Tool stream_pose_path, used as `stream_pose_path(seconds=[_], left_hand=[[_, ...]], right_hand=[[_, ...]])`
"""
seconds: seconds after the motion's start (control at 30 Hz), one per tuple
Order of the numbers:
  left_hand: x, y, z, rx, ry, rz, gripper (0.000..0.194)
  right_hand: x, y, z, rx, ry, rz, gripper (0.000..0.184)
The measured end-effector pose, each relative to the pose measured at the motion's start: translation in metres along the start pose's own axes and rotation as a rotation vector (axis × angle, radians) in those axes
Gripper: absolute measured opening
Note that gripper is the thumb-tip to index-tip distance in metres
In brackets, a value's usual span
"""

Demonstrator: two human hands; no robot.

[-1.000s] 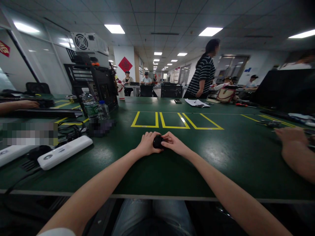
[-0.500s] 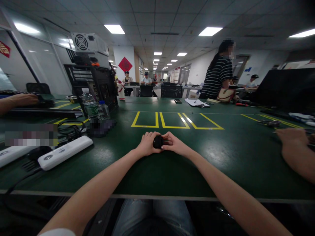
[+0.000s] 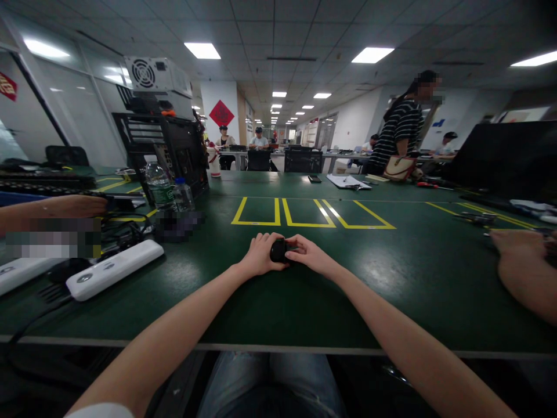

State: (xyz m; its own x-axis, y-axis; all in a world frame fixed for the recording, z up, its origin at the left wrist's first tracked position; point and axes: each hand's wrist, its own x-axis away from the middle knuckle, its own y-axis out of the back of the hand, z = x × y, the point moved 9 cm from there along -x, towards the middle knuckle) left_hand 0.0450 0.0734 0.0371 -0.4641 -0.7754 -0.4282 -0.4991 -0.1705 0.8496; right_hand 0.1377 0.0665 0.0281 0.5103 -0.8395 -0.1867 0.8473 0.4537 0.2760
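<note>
A small black rounded object [image 3: 277,251] with a shiny face is held just above or on the green table [image 3: 287,313]; its exact kind I cannot make out. My left hand [image 3: 260,255] wraps around its left side, fingers behind and thumb in front. From the right, my right hand [image 3: 307,254] pinches at its edge with thumb and fingertips. The fingers partly hide the object's sides. Beyond both hands, yellow tape outlines [image 3: 308,225] mark the tabletop.
On the left are a white power strip [image 3: 115,269], a water bottle [image 3: 157,183], a blue-capped bottle [image 3: 183,194] and an open computer case [image 3: 180,151]. Other people's hands rest at left [image 3: 73,206] and right [image 3: 522,255]. A clipboard [image 3: 346,182] lies far back.
My left hand stays put around the black object; my right fingers shift slightly at its edge. At left, another person's hand moves nearer and rightward. A standing person in stripes moves right.
</note>
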Motion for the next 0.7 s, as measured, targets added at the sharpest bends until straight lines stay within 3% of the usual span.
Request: stream_pose_path(seconds=[0.1, 0.27, 0.7], left_hand=[[-0.0002, -0.0005, 0.0004, -0.012, -0.003, -0.008, 0.063], [-0.0002, -0.0003, -0.0007, -0.017, -0.039, -0.042, 0.064], [-0.0005, -0.001, 0.001, -0.007, -0.003, -0.016, 0.063]], right_hand=[[0.002, -0.0038, 0.0016, -0.035, -0.004, 0.041, 0.036], [0.0007, -0.0025, 0.0026, -0.047, 0.02, -0.015, 0.022], [0.0009, -0.0018, 0.0002, -0.036, 0.021, 0.03, 0.033]])
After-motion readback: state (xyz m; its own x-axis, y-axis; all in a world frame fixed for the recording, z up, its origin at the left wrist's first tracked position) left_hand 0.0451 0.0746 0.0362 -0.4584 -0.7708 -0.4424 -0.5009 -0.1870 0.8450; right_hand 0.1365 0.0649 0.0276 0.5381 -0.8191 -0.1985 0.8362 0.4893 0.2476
